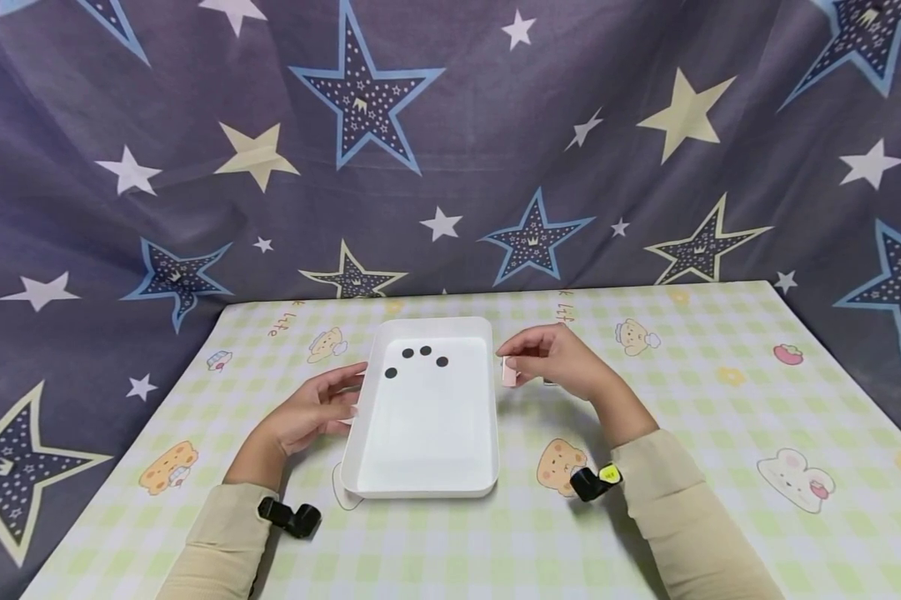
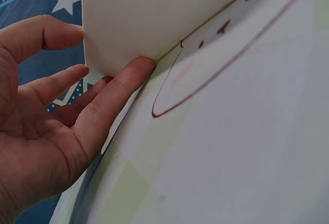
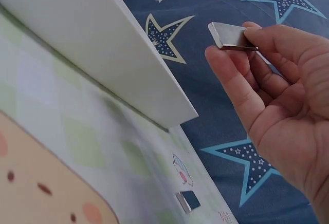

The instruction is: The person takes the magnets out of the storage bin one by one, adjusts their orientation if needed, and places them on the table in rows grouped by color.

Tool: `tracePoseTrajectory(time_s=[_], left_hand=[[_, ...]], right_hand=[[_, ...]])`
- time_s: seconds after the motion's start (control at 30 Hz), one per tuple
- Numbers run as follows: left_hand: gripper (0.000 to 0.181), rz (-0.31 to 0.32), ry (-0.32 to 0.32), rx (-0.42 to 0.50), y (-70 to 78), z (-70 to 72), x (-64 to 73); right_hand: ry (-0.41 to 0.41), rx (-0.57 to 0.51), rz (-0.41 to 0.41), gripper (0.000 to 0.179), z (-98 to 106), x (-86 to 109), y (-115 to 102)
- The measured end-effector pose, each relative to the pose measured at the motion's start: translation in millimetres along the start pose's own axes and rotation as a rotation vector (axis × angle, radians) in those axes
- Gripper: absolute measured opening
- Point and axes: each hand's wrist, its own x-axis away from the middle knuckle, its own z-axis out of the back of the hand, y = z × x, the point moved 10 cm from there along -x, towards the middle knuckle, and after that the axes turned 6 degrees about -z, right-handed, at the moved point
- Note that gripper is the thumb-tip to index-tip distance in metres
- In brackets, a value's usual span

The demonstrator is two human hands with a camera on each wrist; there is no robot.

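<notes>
Because my right hand (image 1: 566, 360) pinches the block (image 3: 231, 35) by fingertips (image 3: 253, 35), it might slip; my left hand (image 1: 307, 412), fingers (image 2: 136, 72) spread, touches the tray (image 1: 420, 490).

The right hand (image 3: 288, 106) pinches a small flat rectangular silver block (image 3: 231, 35) in its fingers (image 3: 234, 80), apart from the wall of a smooth white tray (image 3: 103, 44). A similar small dark-topped block (image 3: 190, 200) lies on the green-and-white checked counter (image 3: 82, 136), near the tray. Behind is dark blue star-printed cloth (image 3: 200, 90).

Bright tablecloth (image 1: 690, 408), soft shadows — wrist views dimmer.
</notes>
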Motion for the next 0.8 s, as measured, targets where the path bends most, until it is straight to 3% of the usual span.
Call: tracePoseTrajectory(time_s=[0.8], left_hand=[[0.076, -0.018, -0.011, -0.012, -0.1, 0.0, -0.5]], right_hand=[[0.128, 0.030, -0.015, 0.022, 40, 30.0, 5]])
